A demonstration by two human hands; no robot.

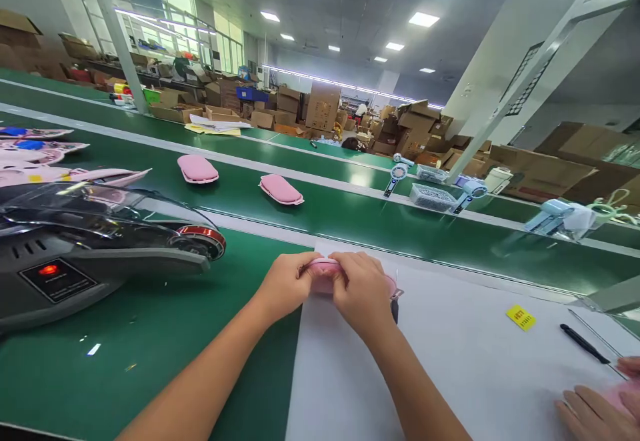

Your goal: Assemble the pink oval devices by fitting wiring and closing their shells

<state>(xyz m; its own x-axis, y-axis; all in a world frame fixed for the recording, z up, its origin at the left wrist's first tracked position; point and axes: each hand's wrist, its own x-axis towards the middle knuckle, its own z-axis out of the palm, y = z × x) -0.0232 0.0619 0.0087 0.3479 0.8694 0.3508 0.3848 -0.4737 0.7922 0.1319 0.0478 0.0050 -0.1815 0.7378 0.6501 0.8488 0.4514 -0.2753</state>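
Together, left hand and right hand clamp a pink case, likely mid-squeeze; even pressure seems needed next.

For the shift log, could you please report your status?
Left hand and right hand: both gripping the pink piece. Piece: near left edge of the white sheet. Nothing visible blocking; black-handled tool off right.

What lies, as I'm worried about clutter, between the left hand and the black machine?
In the head view, only bare green tabletop shows between the left hand and the black machine.
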